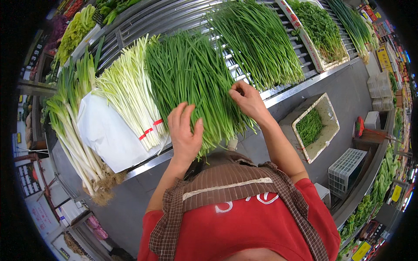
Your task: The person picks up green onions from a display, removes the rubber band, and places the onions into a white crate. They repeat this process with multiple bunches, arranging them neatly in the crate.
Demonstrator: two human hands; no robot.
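Observation:
A wide pile of green garlic chives [192, 78] lies in front of me on a slatted metal stand [137, 23], its cut ends hanging over the front edge. My left hand [185, 132] is at the pile's lower left, thumb apart from the fingers, with nothing held. At the right edge of the same pile, my right hand [249, 99] has its fingers curled towards the thumb; whether a stalk is between them cannot be made out. Pale yellow chives [130, 88], bound with red tape [146, 133], lie just left of my left hand.
Leeks [78, 146] with roots and white paper [107, 133] lie at the left. A second chive pile [258, 42] and a foam box [307, 49] of leafy greens [321, 31] are at the right. On the floor stand a foam bin [328, 122] with green scraps and a plastic crate [346, 168].

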